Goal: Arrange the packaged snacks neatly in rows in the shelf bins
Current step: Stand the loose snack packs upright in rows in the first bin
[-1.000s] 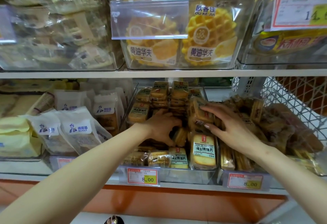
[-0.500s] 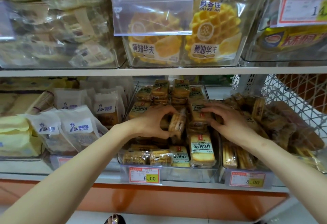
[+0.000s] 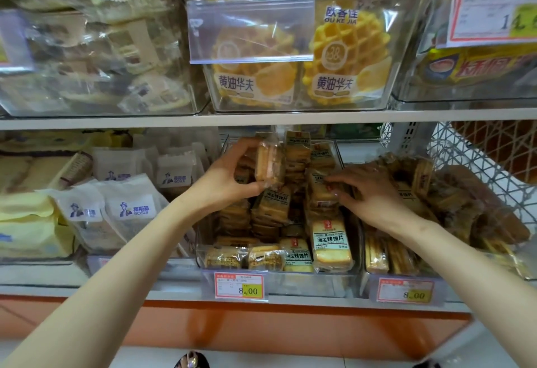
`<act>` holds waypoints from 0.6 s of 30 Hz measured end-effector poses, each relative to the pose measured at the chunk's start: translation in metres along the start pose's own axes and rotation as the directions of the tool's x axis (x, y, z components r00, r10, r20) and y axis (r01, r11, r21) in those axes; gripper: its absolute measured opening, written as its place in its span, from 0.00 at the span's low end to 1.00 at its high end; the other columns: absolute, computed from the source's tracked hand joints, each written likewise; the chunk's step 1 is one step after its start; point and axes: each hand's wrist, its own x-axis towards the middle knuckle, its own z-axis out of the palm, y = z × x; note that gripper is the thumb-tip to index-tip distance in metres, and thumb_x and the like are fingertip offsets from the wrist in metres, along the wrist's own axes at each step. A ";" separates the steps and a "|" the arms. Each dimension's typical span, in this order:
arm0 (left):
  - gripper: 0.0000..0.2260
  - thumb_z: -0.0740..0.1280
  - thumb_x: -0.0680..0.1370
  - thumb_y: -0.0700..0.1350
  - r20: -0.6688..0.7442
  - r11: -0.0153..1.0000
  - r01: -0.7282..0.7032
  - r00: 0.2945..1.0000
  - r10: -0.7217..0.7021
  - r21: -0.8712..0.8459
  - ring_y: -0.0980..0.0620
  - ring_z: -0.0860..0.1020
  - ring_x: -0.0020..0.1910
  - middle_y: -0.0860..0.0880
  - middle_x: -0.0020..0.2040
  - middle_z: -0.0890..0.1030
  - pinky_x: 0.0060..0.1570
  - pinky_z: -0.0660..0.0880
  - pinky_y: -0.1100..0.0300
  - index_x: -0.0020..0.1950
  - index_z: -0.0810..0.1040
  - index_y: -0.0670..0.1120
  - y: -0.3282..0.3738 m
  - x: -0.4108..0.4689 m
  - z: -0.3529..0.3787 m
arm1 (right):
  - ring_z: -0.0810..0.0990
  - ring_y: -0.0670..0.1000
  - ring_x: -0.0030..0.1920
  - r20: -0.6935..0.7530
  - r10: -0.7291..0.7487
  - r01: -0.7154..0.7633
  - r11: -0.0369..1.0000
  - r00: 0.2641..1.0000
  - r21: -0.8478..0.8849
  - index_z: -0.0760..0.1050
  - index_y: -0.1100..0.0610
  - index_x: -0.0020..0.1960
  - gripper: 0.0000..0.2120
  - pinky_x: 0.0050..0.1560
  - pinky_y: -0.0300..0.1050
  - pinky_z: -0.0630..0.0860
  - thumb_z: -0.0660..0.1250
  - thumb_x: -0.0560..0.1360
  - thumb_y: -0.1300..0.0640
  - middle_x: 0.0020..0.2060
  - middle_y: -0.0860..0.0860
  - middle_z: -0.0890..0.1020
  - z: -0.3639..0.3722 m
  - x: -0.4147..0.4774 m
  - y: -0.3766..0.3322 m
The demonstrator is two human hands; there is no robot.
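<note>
The left hand [image 3: 229, 177] is gripping a packet [image 3: 268, 164] between thumb and fingers, holding it upright above the back rows of the bin [image 3: 279, 283]. The right hand [image 3: 374, 193] is resting with fingers fairly straight on a stack [image 3: 319, 193] in the bin's right-hand row, touching it and grasping nothing. Other snacks [image 3: 264, 210] are lying in rough rows inside the bin. A price tag [image 3: 239, 285] is hanging on the bin's front wall. White bags [image 3: 130, 207] are sitting left of the bin, and waffle packs [image 3: 345, 56] are showing on the shelf above it.
</note>
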 end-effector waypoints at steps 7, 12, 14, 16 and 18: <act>0.25 0.69 0.69 0.54 0.098 0.982 -0.167 0.983 0.158 0.085 0.65 0.69 0.62 0.63 0.63 0.68 0.61 0.66 0.70 0.64 0.66 0.62 0.000 0.003 0.018 | 0.66 0.40 0.64 0.008 0.039 -0.039 0.889 0.999 0.457 0.64 0.36 0.64 0.28 0.63 0.40 0.62 0.72 0.68 0.45 0.63 0.40 0.71 -0.024 -0.006 -0.037; 0.26 0.70 0.71 0.49 0.150 0.917 -0.295 0.953 0.263 0.267 0.57 0.61 0.69 0.55 0.70 0.58 0.64 0.65 0.66 0.64 0.64 0.63 0.015 0.006 0.032 | 0.70 0.38 0.64 0.134 -0.010 -0.071 0.806 0.991 0.588 0.61 0.33 0.65 0.40 0.64 0.39 0.67 0.70 0.56 0.29 0.64 0.37 0.71 -0.022 -0.008 -0.049; 0.26 0.70 0.72 0.47 0.156 0.880 -0.341 0.939 0.305 0.331 0.53 0.61 0.69 0.53 0.70 0.58 0.63 0.68 0.58 0.65 0.63 0.63 0.024 0.006 0.036 | 0.73 0.39 0.62 0.128 -0.028 -0.064 0.752 0.991 0.656 0.63 0.37 0.66 0.38 0.62 0.40 0.71 0.73 0.59 0.37 0.62 0.39 0.73 -0.024 -0.008 -0.050; 0.27 0.70 0.73 0.47 0.157 0.862 -0.373 0.928 0.338 0.344 0.51 0.63 0.69 0.50 0.69 0.60 0.63 0.69 0.55 0.67 0.62 0.62 0.030 0.005 0.037 | 0.76 0.41 0.60 0.105 -0.036 -0.052 0.690 0.994 0.722 0.63 0.42 0.69 0.38 0.58 0.39 0.73 0.75 0.62 0.47 0.62 0.43 0.75 -0.026 -0.008 -0.049; 0.31 0.70 0.72 0.50 0.115 0.889 -0.329 0.944 0.308 0.319 0.52 0.63 0.69 0.51 0.70 0.60 0.65 0.68 0.55 0.69 0.58 0.60 0.029 0.006 0.037 | 0.75 0.42 0.61 0.073 -0.008 -0.046 0.701 0.997 0.712 0.62 0.40 0.69 0.40 0.60 0.39 0.72 0.77 0.61 0.48 0.63 0.44 0.74 -0.028 -0.007 -0.045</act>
